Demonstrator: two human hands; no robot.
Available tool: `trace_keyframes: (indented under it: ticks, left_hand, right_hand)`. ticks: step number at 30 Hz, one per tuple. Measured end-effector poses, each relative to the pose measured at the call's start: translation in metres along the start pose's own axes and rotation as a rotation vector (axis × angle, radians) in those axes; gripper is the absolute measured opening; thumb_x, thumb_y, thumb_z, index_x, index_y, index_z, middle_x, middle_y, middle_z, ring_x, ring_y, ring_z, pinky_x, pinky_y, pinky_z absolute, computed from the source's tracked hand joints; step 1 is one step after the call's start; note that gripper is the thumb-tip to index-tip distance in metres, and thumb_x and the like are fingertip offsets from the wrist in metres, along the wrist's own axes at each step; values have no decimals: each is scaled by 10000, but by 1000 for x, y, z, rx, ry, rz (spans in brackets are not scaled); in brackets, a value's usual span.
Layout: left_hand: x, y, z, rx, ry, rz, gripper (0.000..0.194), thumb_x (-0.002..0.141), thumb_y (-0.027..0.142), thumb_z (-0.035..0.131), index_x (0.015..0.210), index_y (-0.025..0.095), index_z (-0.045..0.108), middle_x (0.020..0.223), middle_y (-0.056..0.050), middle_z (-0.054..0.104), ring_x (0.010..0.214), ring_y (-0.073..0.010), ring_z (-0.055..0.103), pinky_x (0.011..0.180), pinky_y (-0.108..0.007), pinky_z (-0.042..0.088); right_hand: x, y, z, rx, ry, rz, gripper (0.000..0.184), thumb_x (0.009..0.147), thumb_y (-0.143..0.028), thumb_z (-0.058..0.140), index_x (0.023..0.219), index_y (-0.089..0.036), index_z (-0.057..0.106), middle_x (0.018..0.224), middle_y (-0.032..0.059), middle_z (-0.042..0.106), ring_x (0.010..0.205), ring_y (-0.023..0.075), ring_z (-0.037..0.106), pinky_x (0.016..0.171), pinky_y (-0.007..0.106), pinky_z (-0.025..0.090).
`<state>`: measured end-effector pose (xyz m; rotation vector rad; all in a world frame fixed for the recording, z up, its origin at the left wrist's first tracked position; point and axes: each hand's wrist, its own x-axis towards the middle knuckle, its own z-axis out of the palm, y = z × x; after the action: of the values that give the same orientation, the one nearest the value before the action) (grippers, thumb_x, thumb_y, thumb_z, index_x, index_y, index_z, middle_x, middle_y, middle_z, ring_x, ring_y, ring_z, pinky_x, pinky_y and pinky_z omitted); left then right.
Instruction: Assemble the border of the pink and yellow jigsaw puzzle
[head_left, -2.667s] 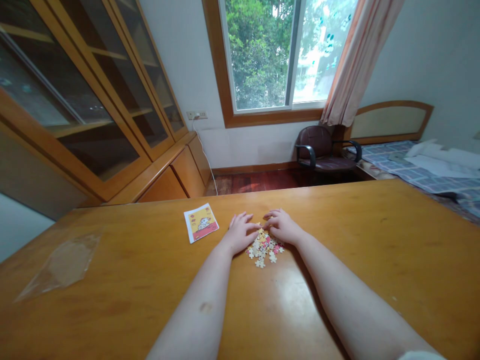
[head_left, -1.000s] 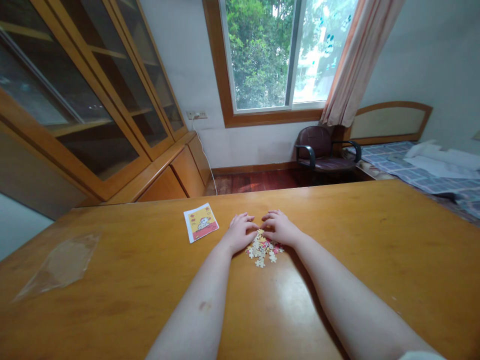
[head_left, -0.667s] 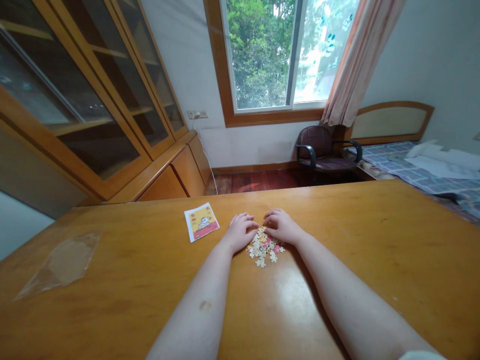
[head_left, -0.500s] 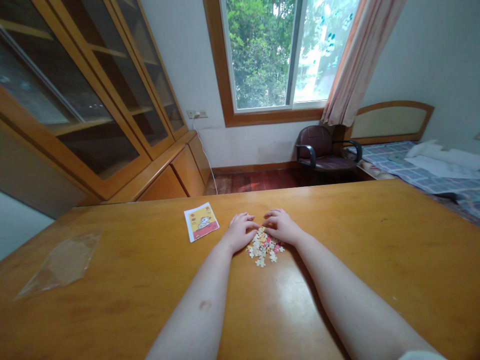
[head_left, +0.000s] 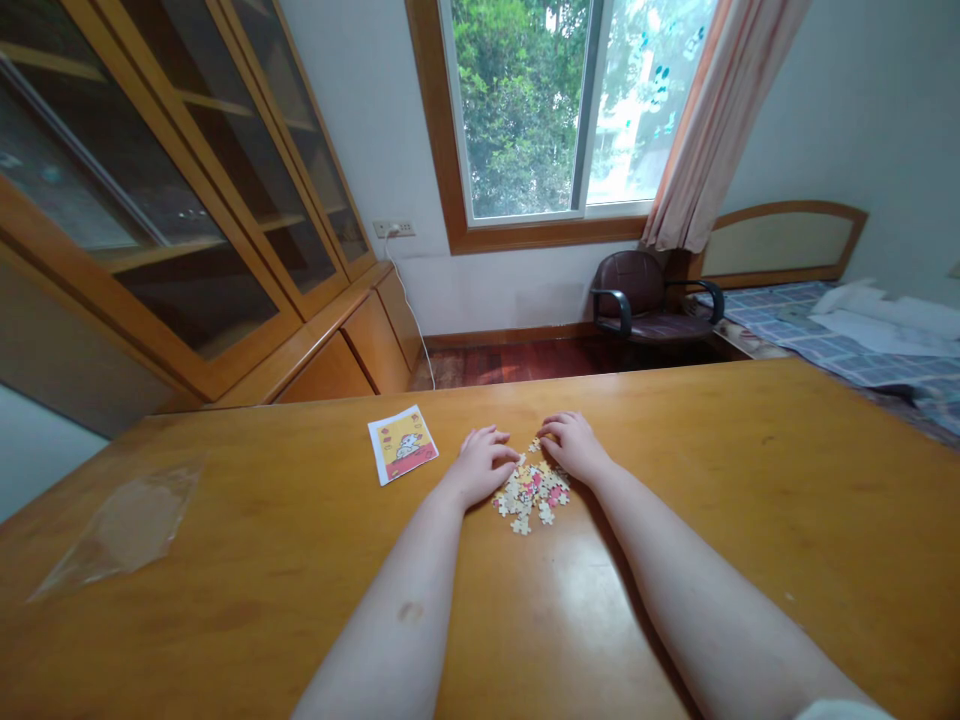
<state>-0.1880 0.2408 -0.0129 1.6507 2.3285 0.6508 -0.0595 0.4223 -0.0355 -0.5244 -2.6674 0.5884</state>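
Observation:
Several loose jigsaw puzzle pieces [head_left: 529,490] lie in a small heap on the wooden table [head_left: 262,560]. Most show a pale back, some a yellow or pink face. Along the heap's left edge rests my left hand [head_left: 484,467], its fingers apart and slightly curled, nothing visible in them. My right hand [head_left: 576,447] is at the far right of the heap with thumb and fingers bent together. A single puzzle piece [head_left: 534,445] is at its fingertips, just off the heap; part of the grip is hidden.
Left of the hands lies a printed picture card [head_left: 403,445] in yellow and pink. A clear plastic bag [head_left: 124,525] is flat at the table's left. Beyond the table's far edge stand a chair [head_left: 637,290], a bed [head_left: 787,300] and a glass-door cabinet [head_left: 292,310].
My right hand has shifted away and slightly right from the heap, with one puzzle piece at its fingertips. My left hand has barely moved.

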Motion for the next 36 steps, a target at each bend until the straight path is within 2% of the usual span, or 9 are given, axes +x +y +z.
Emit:
trace_keyframes:
  ticks: [6,13,17,22,25,29,36]
  left_hand:
    - [1,-1,0,11,17,-10,255,839,338,556,1044,300,703,1323,-27,561,1340,-257,358,1155,-501,175]
    - [1,1,0,5,22,-19,229,847,355,547,989,292,715,1308,-24,573,1338,-254,366,1156,-497,179]
    - [2,0,1,17,38,-35,206,835,344,560,961,282,712,1297,-26,583,1332,-251,374,1152,-491,190]
    - [5,-7,5,41,106,-65,182,835,301,551,923,272,707,1249,-17,612,1287,-243,420,1126,-478,244]
    - [5,-9,7,60,150,-60,172,832,275,550,903,267,707,1224,-14,621,1257,-239,441,1104,-456,286]
    - [4,-8,7,74,161,-74,158,820,334,583,898,265,701,1225,-20,615,1255,-245,434,1104,-457,283]
    - [2,-8,6,73,148,-97,211,770,428,643,900,268,693,1251,-28,593,1271,-264,410,1116,-476,239]
  right_hand:
    - [0,2,0,-7,-26,-47,165,821,-316,609,912,-265,737,1133,53,642,1130,243,481,1054,464,266]
    - [1,5,0,-40,30,28,233,877,-264,509,942,-254,733,1132,61,644,1126,237,485,1059,461,257]
    - [1,5,-1,-57,27,48,215,855,-273,535,943,-256,730,1132,58,644,1134,246,475,1053,464,264]
    - [1,4,-1,-86,39,93,224,855,-257,528,959,-245,726,1154,65,638,1147,261,463,1059,491,251]
    - [0,4,-1,-85,35,67,211,852,-282,554,982,-262,718,1185,62,622,1183,265,436,1078,519,210]
    - [0,5,1,-91,6,41,161,824,-334,618,925,-269,727,1177,54,623,1195,271,422,1085,547,177]
    - [3,9,4,-70,38,-4,157,846,-354,609,835,-265,738,1092,51,658,1142,255,467,1082,525,198]
